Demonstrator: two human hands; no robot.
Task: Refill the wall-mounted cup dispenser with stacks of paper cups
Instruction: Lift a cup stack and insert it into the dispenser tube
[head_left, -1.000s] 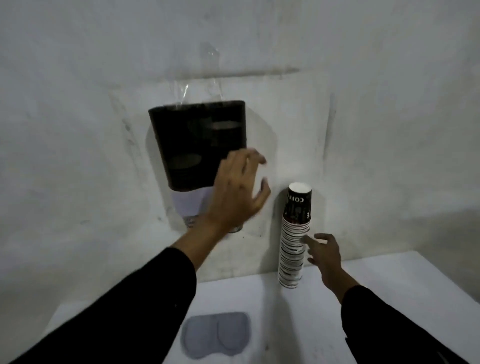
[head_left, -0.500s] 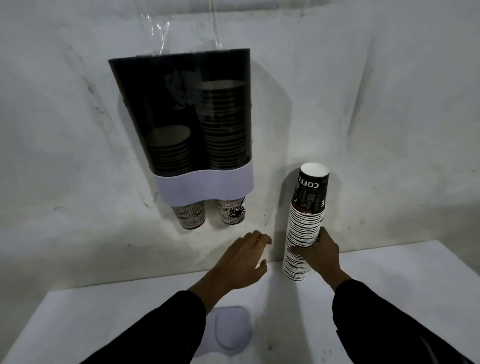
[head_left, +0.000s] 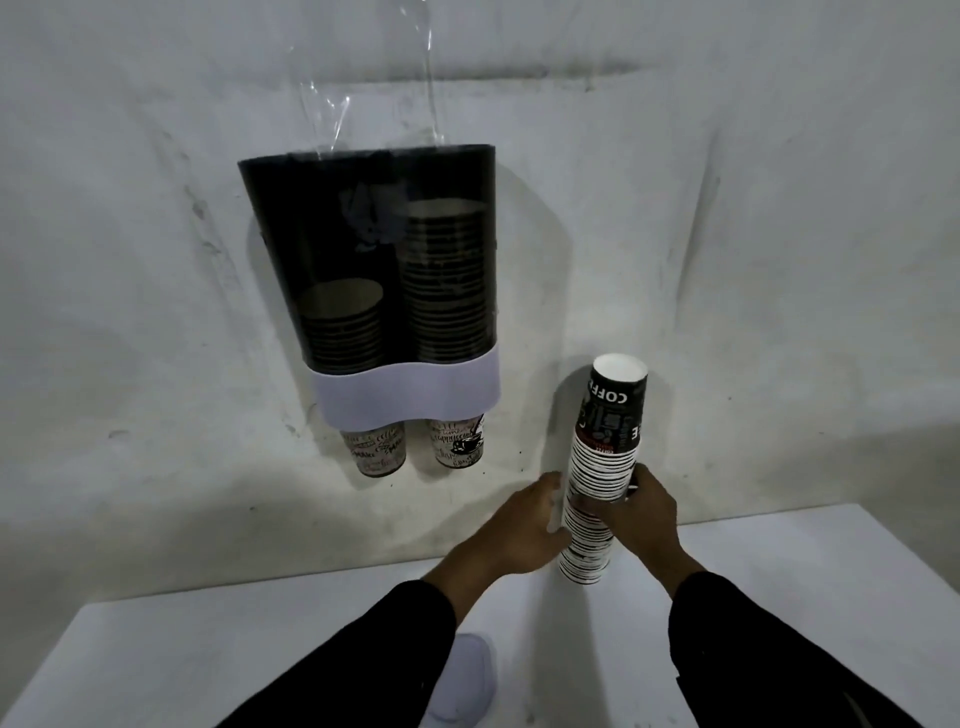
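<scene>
A dark two-tube cup dispenser with a white lower band hangs on the wall. Its left tube holds a short stack, its right tube a taller one, and one cup pokes out below each tube. To its right a tall stack of paper cups stands on the white table, leaning a little against the wall. My right hand grips the stack around its middle. My left hand touches the stack's lower left side with fingers curled around it.
The white table runs along the foot of a rough white wall. A pale two-lobed lid lies on the table near my left sleeve. Clear plastic wrap sticks up above the dispenser.
My left hand came down from the dispenser front and across to the cup stack. My right hand closed around the stack's middle. The view moved closer to the wall.
</scene>
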